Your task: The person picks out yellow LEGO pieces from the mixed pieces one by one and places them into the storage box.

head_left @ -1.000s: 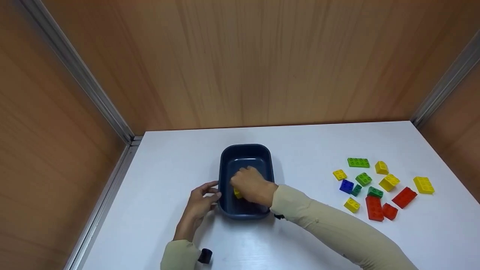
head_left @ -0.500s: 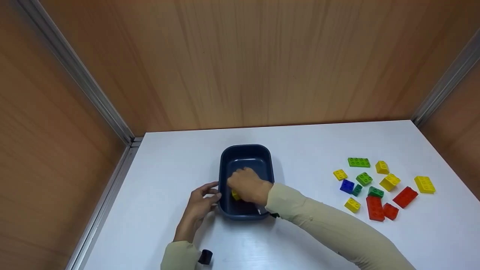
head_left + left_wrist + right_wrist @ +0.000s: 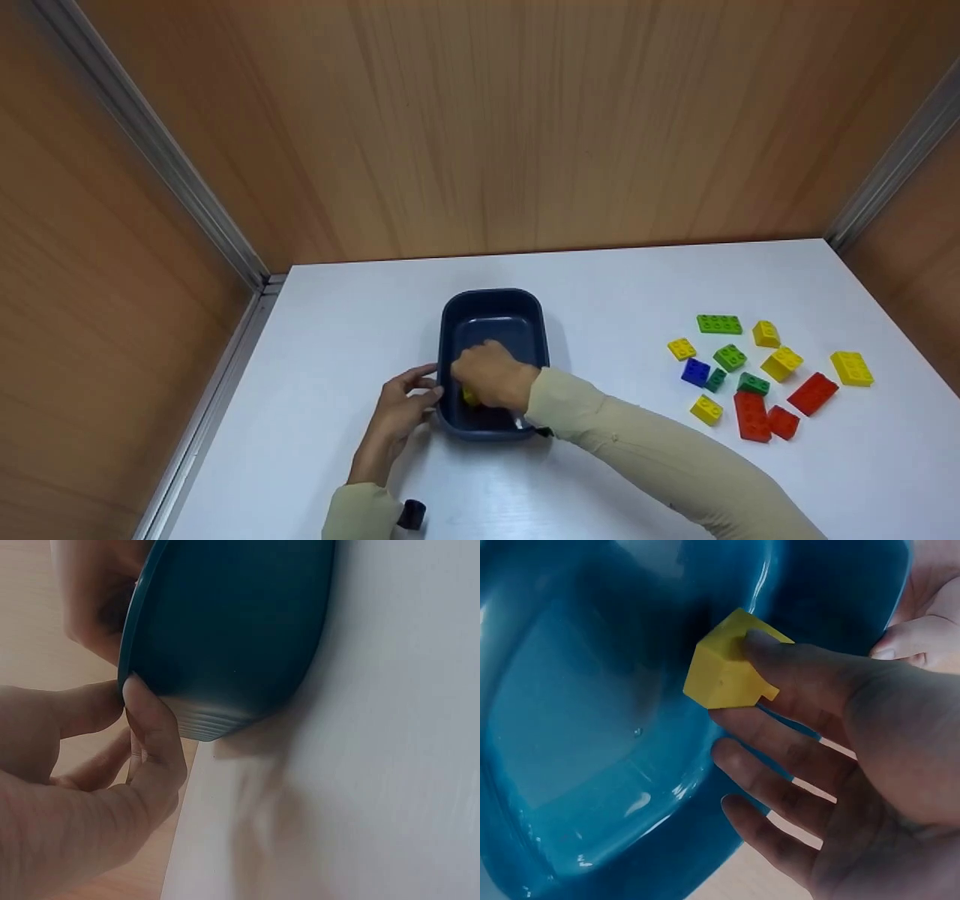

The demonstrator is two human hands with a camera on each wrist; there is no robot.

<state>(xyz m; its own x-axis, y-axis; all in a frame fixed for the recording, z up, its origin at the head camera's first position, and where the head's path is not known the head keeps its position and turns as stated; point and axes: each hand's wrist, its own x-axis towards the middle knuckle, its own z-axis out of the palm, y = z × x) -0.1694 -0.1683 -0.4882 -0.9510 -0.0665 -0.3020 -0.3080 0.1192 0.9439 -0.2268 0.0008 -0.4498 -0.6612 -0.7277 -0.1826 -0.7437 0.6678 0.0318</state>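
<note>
A dark blue plastic tub (image 3: 489, 435) stands on the white table in the head view. At its left side my left hand (image 3: 397, 412) pinches the rim; in the left wrist view the fingertips (image 3: 146, 701) lie on both sides of that edge. My right hand (image 3: 491, 375) reaches down into the tub and holds a yellow toy brick (image 3: 724, 675) between thumb and fingers, near the tub's left wall. From the head camera the yellow brick (image 3: 470, 396) is mostly covered by the hand. The other right-hand fingers spread loosely below it in the right wrist view.
On the table's right lie loose bricks: several yellow ones such as a flat yellow brick (image 3: 852, 368), red bricks (image 3: 752, 416), green bricks (image 3: 719, 324) and a blue brick (image 3: 695, 372). A wooden panel (image 3: 525, 127) rises behind the table.
My right hand has shifted slightly left and towards me inside the tub, with the yellow brick still in it. The left hand and the tub stay in place.
</note>
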